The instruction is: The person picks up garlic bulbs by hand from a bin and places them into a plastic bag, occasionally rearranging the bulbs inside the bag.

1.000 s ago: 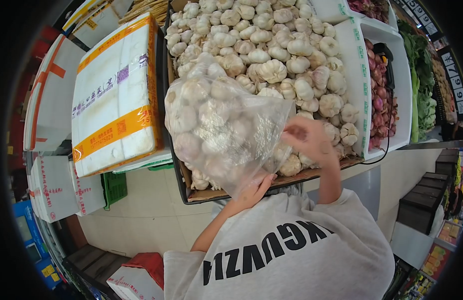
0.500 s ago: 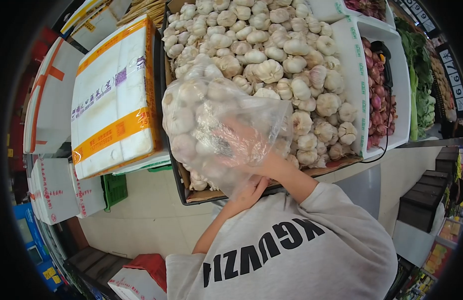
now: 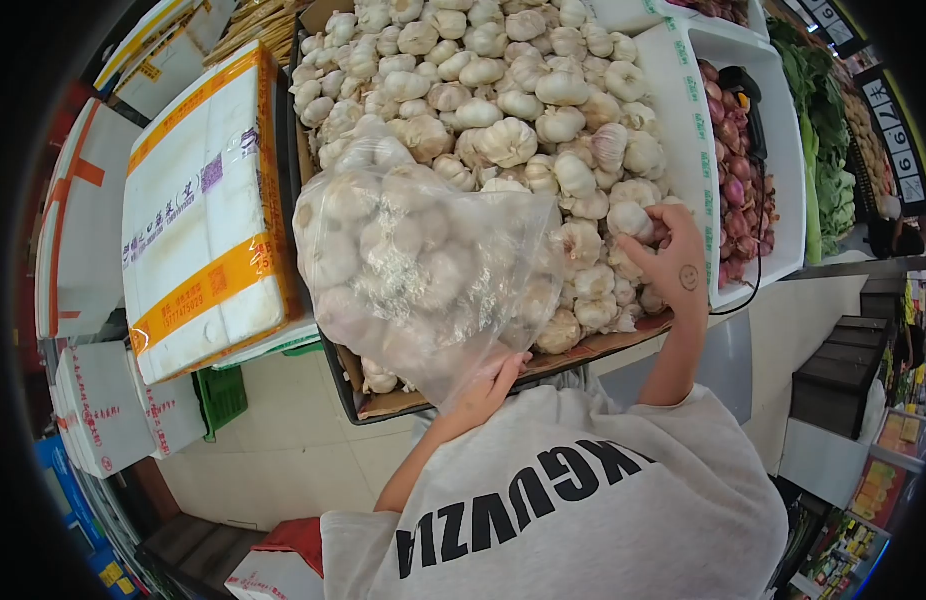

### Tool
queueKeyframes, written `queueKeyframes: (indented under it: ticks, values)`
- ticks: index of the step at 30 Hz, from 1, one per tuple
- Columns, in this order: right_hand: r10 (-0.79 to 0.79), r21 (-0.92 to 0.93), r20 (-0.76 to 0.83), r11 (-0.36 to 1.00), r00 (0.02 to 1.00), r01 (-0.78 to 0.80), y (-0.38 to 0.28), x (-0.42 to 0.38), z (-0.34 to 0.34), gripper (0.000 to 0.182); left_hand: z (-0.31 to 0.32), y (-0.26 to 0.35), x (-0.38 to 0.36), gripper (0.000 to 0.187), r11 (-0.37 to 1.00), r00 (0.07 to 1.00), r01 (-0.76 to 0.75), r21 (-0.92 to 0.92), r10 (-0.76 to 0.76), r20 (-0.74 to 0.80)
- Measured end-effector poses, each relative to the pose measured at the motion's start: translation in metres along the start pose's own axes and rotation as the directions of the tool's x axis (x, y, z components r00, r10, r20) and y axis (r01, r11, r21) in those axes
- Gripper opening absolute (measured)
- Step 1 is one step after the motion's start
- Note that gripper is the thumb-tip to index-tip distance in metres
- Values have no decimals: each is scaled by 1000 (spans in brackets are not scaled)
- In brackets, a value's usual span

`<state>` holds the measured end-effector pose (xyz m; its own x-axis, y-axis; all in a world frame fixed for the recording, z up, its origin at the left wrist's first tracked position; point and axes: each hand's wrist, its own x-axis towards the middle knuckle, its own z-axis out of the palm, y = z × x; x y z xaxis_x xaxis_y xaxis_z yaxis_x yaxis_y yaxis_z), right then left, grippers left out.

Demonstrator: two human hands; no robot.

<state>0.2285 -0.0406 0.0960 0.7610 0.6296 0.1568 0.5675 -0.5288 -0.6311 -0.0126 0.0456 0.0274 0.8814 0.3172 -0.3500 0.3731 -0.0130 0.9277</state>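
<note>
A clear plastic bag (image 3: 423,270) full of garlic bulbs lies on the left front of a heap of loose garlic (image 3: 508,140). My left hand (image 3: 483,390) grips the bag's lower edge at the front of the crate, its fingers closed on the plastic. To the right of the bag, my right hand (image 3: 671,262) reaches into the heap. Its thumb and fingers close around a garlic bulb (image 3: 631,219), which still rests among the others. A small smiley mark shows on the back of that hand.
A dark crate edge (image 3: 393,410) borders the garlic in front. At left stands a taped white foam box (image 3: 198,215). On the right, a white foam box (image 3: 791,200) holds red onions (image 3: 738,180), with a black cord hanging over it. Leafy greens (image 3: 833,150) lie beyond.
My right hand has come out of the bag and moved right to a bulb in the heap. My left hand keeps its hold on the bag. The view has shifted slightly.
</note>
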Motion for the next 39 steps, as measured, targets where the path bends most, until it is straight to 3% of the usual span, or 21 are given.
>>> queueKeyframes:
  ticks: [4, 5, 7, 10, 12, 13, 15, 16, 18, 20, 21, 22, 26, 28, 30, 32, 34, 36, 38, 39]
  values:
    - [29, -14, -77, 999, 997, -30, -9, 2, 3, 26, -3, 4, -2, 39, 999, 1000, 20, 30, -20, 16]
    - [16, 62, 48, 998, 999, -19, -16, 1, 5, 23, -1, 2, -2, 39, 999, 1000, 28, 32, -28, 8]
    - [-91, 225, 267, 974, 959, 30, -31, -1, 15, 18, 4, -2, 2, 24, 981, 973, -181, 68, 189, -134]
    - [-363, 334, 531, 920, 766, 204, -65, -10, 44, 16, 6, -2, 0, 23, 993, 985, -117, -26, 112, -133]
    - [-469, 284, 536, 883, 702, 373, -67, -30, 82, 26, 3, -3, -1, 24, 988, 980, -146, 56, 152, -129]
    - [-470, 286, 538, 883, 700, 373, -69, -41, 96, 26, 2, -4, -1, 24, 975, 974, -176, 136, 192, -118]
    - [-572, 324, 366, 818, 734, 476, -78, -54, 113, 41, 4, -16, -2, 26, 969, 970, -186, 166, 208, -124]
    - [-576, 329, 367, 815, 730, 477, -84, -54, 113, 41, 5, -21, -4, 29, 961, 967, -196, 195, 223, -124]
    - [-688, 229, 435, 708, 580, 668, -97, -53, 108, 52, 7, -24, -9, 28, 953, 953, -226, 200, 259, -158]
    - [-665, 278, 495, 731, 559, 623, -104, -52, 118, 52, 6, -22, -13, 27, 943, 937, -262, 205, 299, -183]
    - [-638, 319, 553, 756, 535, 572, -107, -52, 121, 52, 3, -19, -15, 26, 965, 977, -157, 208, 182, -107]
    - [-634, 312, 552, 760, 542, 571, -109, -53, 122, 52, 1, -18, -16, 26, 974, 998, -52, 221, 60, -31]
    - [-626, 306, 550, 767, 553, 564, -113, -51, 118, 53, 2, -22, -13, 25, 968, 997, -55, 246, 69, -46]
    - [-619, 310, 558, 773, 553, 553, -108, -48, 114, 54, 3, -25, -11, 26, 953, 982, -129, 273, 161, -99]
    - [-691, 388, 401, 723, 601, 572, -89, -46, 103, 55, 5, -22, -8, 27, 945, 964, -165, 283, 215, -156]
    - [-438, 263, 669, 895, 600, 360, -89, -28, 67, 57, 6, -18, -4, 28, 939, 939, -197, 283, 264, -220]
    - [-449, 183, 465, 892, 764, 413, -66, -14, 46, 57, 3, -12, 0, 32, 997, 995, -49, 63, 54, -78]
    - [-276, 177, 205, 954, 939, 242, -49, -3, 21, 57, 6, -9, 4, 27, 986, 979, -134, 96, 146, -139]
    - [-133, 43, 7, 990, 991, 132, -38, 9, 5, 52, 7, -5, 5, 25, 967, 951, -215, 136, 239, -196]
    - [7, 62, 4, 998, 1000, -7, -31, 16, 2, 48, 7, -3, 6, 25, 961, 944, -234, 147, 261, -203]
